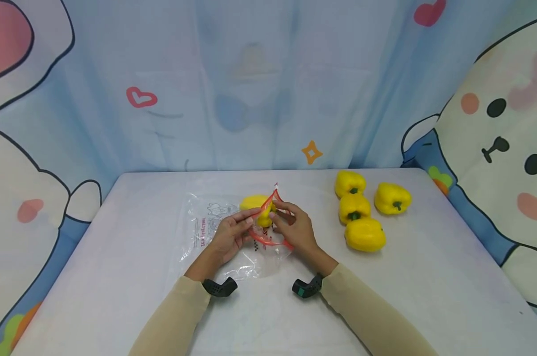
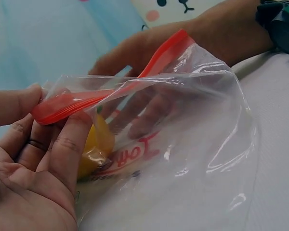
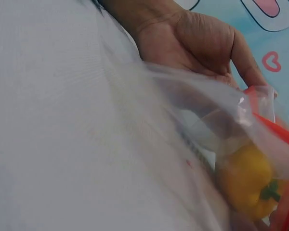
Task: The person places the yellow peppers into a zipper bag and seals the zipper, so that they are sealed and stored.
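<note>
A clear zip bag (image 1: 243,267) with a red zip strip and printing lies mid-table, its mouth spread toward the right. Inside it, near the mouth, a yellow bell pepper (image 3: 245,180) shows through the plastic, its green stem facing the opening. My left hand (image 1: 231,235) pinches the red strip between thumb and fingers, as the left wrist view shows. At the mouth, my right hand (image 1: 297,225) reaches by the pepper's stem end with fingers loosely extended. The bag partly veils those fingers, and contact with the pepper is hard to make out.
Several more yellow bell peppers stand at the right: a far one (image 1: 350,183), a middle one (image 1: 354,206), a near one (image 1: 365,235) and one apart (image 1: 392,199). The white-covered table (image 1: 130,291) ends at a light-blue curtain (image 1: 250,123) with cartoon prints.
</note>
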The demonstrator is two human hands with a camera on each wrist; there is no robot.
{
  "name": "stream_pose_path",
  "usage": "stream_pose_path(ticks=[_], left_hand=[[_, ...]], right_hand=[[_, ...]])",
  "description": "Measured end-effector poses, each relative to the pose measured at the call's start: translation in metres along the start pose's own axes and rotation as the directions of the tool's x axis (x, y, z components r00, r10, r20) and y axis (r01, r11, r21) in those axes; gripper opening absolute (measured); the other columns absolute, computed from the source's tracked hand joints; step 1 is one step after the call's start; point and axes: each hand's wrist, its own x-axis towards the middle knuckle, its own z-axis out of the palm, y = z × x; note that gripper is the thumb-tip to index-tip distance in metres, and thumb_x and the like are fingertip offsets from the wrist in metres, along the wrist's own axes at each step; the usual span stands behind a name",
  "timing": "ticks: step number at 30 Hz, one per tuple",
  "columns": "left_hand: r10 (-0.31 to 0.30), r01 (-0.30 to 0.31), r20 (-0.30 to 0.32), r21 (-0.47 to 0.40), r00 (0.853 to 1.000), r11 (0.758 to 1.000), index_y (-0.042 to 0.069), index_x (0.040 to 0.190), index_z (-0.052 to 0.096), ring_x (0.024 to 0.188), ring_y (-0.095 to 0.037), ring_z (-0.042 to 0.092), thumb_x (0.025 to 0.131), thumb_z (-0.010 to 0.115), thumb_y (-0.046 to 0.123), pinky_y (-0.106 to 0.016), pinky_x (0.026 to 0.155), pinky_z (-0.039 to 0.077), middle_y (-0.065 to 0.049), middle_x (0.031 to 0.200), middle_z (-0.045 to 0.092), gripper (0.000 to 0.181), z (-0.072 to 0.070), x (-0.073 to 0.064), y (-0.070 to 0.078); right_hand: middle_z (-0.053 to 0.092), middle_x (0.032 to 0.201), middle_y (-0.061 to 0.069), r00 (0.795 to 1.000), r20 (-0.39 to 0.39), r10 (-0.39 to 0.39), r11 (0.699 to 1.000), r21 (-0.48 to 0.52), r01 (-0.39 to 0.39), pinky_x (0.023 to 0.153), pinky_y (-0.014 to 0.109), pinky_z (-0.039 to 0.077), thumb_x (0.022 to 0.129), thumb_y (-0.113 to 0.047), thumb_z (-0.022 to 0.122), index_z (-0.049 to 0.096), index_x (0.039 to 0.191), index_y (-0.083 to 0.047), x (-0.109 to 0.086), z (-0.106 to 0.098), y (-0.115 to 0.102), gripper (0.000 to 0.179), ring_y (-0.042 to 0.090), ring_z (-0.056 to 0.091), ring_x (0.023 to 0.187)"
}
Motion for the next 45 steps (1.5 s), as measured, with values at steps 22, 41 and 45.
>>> stream_pose_path(ticks=[22,41,45], left_hand=[[0.001,-0.001,-0.004,0.054,1.0,0.999,0.009,0.133,0.061,0.082,-0.011,0.059,0.096,0.065,0.018,-0.02,0.073,0.056,0.0,0.116,0.062,0.038,0.004,0.002,-0.001],[0.004,-0.004,0.0,0.056,1.0,0.998,0.011,0.13,0.064,0.082,-0.012,0.058,0.096,0.065,0.02,-0.019,0.072,0.055,0.0,0.119,0.062,0.036,-0.002,0.003,0.001],[0.01,-0.01,-0.007,0.055,1.0,0.998,0.011,0.13,0.064,0.081,-0.012,0.057,0.096,0.065,0.019,-0.019,0.071,0.055,0.0,0.115,0.062,0.036,-0.001,0.002,0.0]], right_hand=[[0.066,0.09,0.008,0.956,-0.288,-0.05,0.937,0.318,0.145,0.041,0.019,0.043,0.102,-0.009,0.052,0.059,0.11,0.01,-0.068,-0.149,-0.04,0.023,0.018,0.045,0.053],[0.049,0.144,-0.009,0.994,-0.107,-0.017,0.984,-0.181,-0.003,0.094,0.002,0.037,0.105,-0.018,0.046,0.038,0.148,-0.01,-0.074,-0.204,0.033,0.045,-0.004,0.043,0.124],[0.042,0.152,0.001,0.997,-0.001,-0.075,0.982,-0.175,0.074,0.098,0.003,0.035,0.097,-0.003,0.055,0.036,0.147,-0.004,-0.076,-0.205,0.034,0.054,-0.002,0.04,0.128]])
